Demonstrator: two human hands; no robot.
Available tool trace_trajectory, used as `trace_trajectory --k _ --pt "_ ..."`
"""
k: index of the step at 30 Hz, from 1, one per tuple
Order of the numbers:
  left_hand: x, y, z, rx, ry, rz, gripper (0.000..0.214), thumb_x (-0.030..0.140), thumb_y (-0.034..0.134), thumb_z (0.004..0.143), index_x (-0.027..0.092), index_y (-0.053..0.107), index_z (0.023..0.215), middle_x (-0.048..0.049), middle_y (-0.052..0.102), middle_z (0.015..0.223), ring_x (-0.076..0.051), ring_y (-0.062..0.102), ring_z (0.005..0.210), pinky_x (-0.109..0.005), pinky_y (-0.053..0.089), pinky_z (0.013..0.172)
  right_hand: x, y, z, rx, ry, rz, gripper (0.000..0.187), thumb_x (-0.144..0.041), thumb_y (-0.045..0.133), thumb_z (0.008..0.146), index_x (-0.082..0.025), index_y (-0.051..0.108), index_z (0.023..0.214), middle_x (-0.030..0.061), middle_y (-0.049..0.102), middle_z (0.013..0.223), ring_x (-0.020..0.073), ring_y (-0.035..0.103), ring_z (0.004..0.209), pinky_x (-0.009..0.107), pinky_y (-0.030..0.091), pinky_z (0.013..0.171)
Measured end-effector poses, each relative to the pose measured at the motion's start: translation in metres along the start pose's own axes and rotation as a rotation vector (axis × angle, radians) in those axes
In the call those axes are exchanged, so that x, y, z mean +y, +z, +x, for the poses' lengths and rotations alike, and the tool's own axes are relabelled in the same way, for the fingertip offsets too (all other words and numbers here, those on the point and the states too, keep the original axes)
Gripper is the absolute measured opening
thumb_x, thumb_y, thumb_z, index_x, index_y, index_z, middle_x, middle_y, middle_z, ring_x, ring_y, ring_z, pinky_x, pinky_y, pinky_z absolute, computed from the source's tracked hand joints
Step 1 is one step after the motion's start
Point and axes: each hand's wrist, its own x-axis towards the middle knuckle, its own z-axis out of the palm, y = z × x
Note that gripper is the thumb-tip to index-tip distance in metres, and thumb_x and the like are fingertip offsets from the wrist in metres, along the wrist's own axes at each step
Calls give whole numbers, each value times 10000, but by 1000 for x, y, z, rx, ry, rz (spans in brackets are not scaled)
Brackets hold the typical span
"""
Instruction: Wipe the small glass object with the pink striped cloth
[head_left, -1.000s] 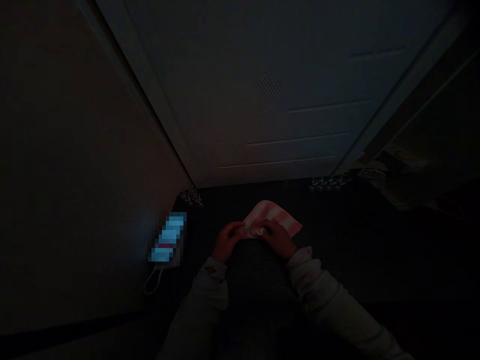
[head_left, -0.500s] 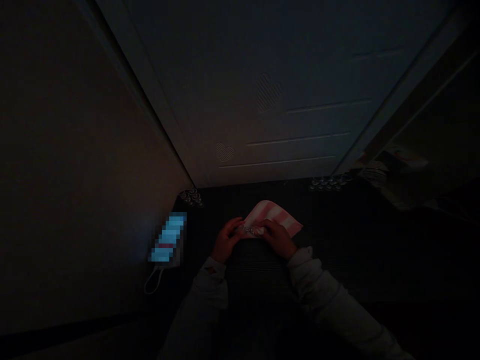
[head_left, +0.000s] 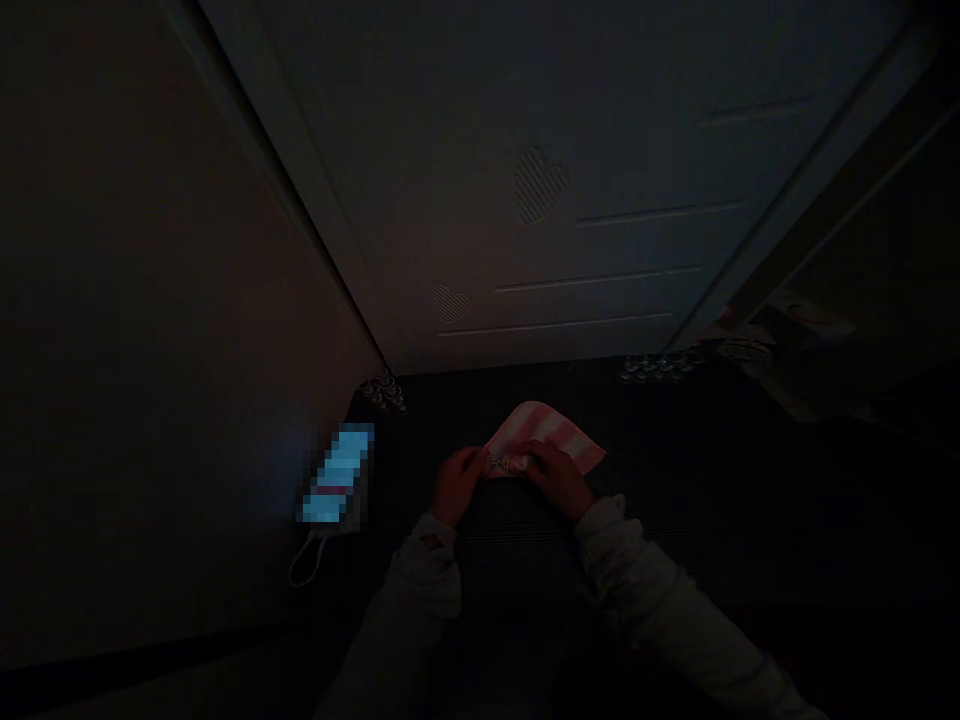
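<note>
In dim light, a pink and white striped sheet (head_left: 536, 420), perhaps a small bag, lies on the dark tabletop. Over its near part stretches a short metal chain (head_left: 499, 463), small and hard to make out, like part of a key ring. My left hand (head_left: 456, 485) is closed in a pinch at the chain's left end, by the sheet's left corner. Resting over the sheet's near right part, my right hand (head_left: 559, 480) has thumb and fingers closed on the chain's right end, with something pale there. Its fingers partly hide what they grip.
Metal rings (head_left: 382, 393) lie in a cluster at back left, and more rings (head_left: 660, 367) at back right. A lit, blurred phone-like screen (head_left: 337, 475) with a white cord loop (head_left: 304, 562) stands at left. A pale panel with hearts (head_left: 540, 260) rises behind; dim items (head_left: 795, 330) sit far right.
My left hand has shifted slightly right, and its fingers, spread before, have closed together at the chain's left end. My right hand and the striped sheet stay nearly where they were.
</note>
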Motion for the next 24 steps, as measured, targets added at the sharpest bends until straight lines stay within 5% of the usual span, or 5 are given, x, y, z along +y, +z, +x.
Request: trace_trajectory --k 24 --pt "-6 -1 0 -8 20 -46 286 392 450 748 155 595 815 -20 602 723 -150 546 715 -257 409 700 0 -1 0 -10 0 -12 161 -215 482 748 -195 570 881 35 623 885 178 549 824 308 402 731"
